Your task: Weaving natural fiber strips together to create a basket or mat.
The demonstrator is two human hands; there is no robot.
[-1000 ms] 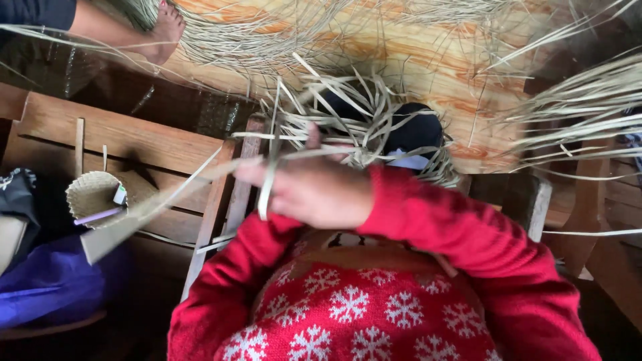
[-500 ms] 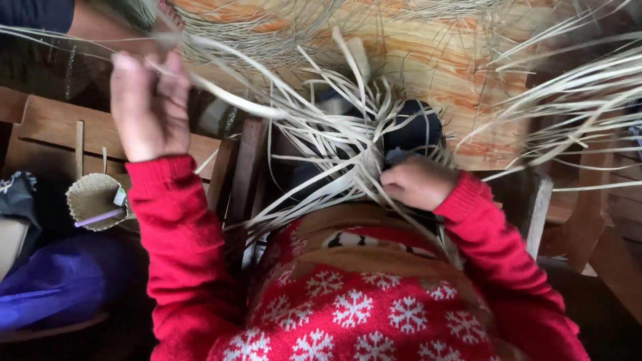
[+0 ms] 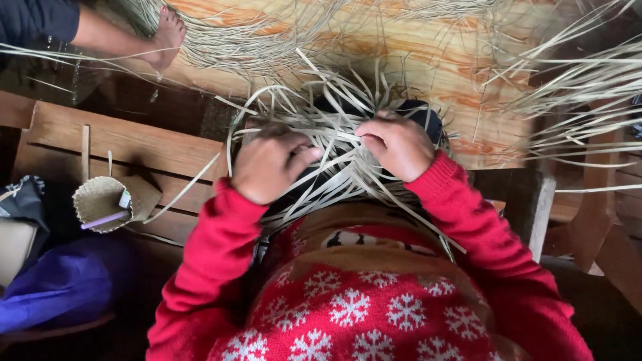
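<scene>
Leftmost, a small woven cup point(image 3: 99, 202) sat on the wooden bench point(image 3: 127, 144). Beside it, the left hand point(image 3: 267, 165) and right hand point(image 3: 396, 144) had their fingers curled shut on pale straw strips point(image 3: 334, 134) bunched over the lap.

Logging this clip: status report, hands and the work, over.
Left hand and right hand both closed on pale strips, half-woven in the lap. Loose strips litter the floor beyond. Small woven cup on the bench, left.
</scene>
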